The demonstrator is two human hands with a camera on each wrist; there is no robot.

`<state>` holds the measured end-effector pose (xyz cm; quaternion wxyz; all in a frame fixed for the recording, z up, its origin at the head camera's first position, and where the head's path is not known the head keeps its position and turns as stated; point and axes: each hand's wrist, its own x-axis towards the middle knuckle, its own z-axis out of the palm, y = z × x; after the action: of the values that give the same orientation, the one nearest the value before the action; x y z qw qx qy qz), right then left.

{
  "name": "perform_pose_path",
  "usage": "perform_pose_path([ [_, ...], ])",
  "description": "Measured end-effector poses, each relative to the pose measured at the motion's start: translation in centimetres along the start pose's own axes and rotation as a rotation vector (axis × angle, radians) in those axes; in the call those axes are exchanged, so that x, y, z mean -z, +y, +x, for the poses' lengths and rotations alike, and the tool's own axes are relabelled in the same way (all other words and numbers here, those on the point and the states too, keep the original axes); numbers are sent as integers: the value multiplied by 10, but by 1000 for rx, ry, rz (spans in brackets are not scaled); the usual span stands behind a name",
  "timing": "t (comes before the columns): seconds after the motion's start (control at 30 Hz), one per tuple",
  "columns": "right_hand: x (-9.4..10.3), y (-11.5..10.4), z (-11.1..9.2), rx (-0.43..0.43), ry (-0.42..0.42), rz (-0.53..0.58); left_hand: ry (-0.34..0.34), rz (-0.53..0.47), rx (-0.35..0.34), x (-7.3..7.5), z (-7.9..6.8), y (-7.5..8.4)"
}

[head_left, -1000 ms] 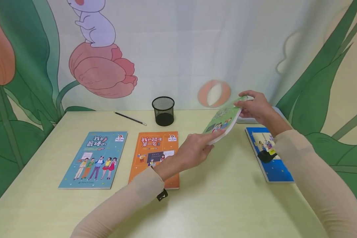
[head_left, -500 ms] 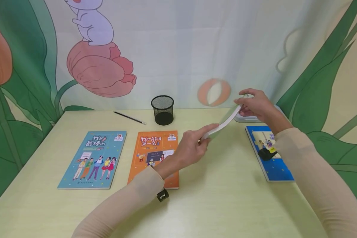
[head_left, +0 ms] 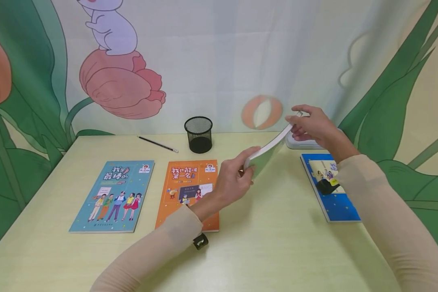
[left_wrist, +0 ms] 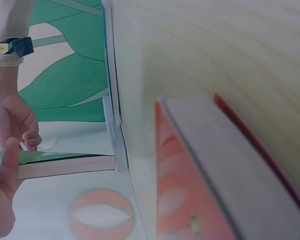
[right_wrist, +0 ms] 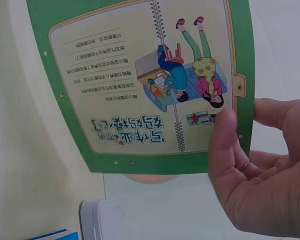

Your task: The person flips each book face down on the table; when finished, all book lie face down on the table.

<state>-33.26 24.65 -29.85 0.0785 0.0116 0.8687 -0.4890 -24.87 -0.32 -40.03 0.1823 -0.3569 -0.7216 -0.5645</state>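
Note:
Both hands hold a green book (head_left: pixel 264 162) above the table, with its white page edge turned up and its covers steeply tilted. My left hand (head_left: pixel 231 178) pinches the near left end between thumb and fingers, over the orange book (head_left: pixel 175 213). At the far right end, my right hand (head_left: pixel 315 125) grips a corner. In the right wrist view, the thumb of the right hand (right_wrist: pixel 260 185) presses on the green-bordered cover, which shows upside-down print and two cartoon figures. The left wrist view shows the green book's page edge (left_wrist: pixel 65 167) between the two hands.
A teal book (head_left: pixel 111 194) lies at the left and a blue book (head_left: pixel 343 209) at the right, partly under the right forearm. Behind stand a black mesh pen cup (head_left: pixel 200 142) and a pale flat case (head_left: pixel 301 142). A pencil (head_left: pixel 157 144) lies left of the cup.
The green book has been rolled over between the hands: its illustrated front faced up, then the edge showed, and now its other side faces the near right. The hands stay nearly in place.

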Motion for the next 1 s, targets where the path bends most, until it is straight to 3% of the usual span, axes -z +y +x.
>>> perform_pose_path([
  [0.2,-1,0,0,28,-42,-16,55,-105,122,2,2,0],
  [0.33,-3,4,1,47,-38,2,97,-158,166,5,3,0],
  [0.83,-6,29,2,53,-46,80,235,-284,151,15,14,9],
  [1.0,-7,39,2,27,-45,116,273,-281,132,19,18,12],
])
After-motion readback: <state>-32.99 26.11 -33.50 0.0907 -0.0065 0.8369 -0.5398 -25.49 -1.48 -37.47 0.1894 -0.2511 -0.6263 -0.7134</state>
